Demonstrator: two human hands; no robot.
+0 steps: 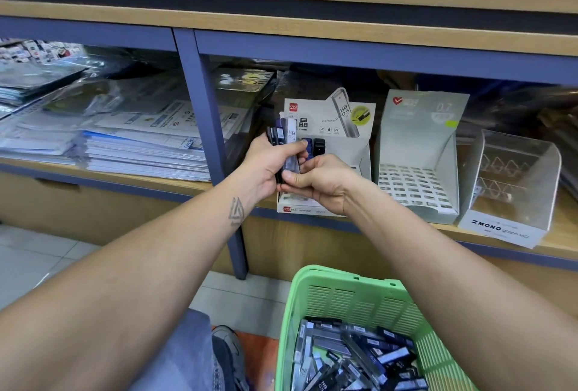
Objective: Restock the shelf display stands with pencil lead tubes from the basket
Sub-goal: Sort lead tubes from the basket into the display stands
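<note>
Holding fanned bunch of pencil lead tubes (283,140), left hand (266,168) curls round them; right hand (319,184) pinches one tube's lower end. Tubes likely light, rigid, slick plastic: grip mid-body, not cap. Deli display stand (353,143) just behind, at 12 o'clock. Green basket (350,300) with more tubes at 6 o'clock; slotted stand (416,153) at 3 o'clock.

Basket (359,300) cut off below; display stand (350,153) front hidden by hands.
</note>
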